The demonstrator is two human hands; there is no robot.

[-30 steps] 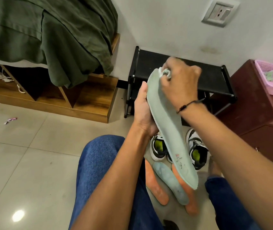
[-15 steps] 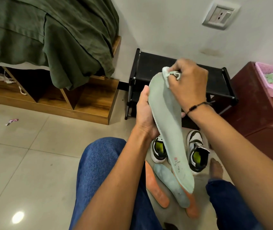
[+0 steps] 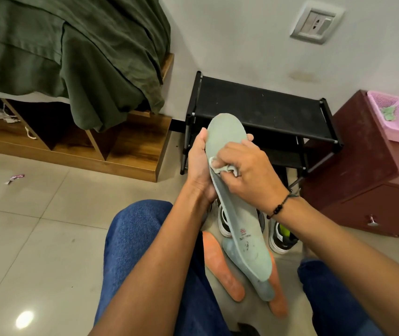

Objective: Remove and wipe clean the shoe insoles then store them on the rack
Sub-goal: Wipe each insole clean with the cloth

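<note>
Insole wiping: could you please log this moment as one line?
left hand holds green insole | right hand wipes with cloth | rack bare

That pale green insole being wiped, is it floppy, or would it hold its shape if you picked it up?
Probably bendy yet self-supporting: the green insole is gripped only near its toe by the left hand, and its heel hangs free without drooping. Likely light, since one hand steadies it. It seems firm enough to take the right hand pressing the cloth.

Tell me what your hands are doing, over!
Left hand holds the green insole upright. Right hand pinches a white cloth against it. Three insoles on the floor, rack bare on top.
</note>
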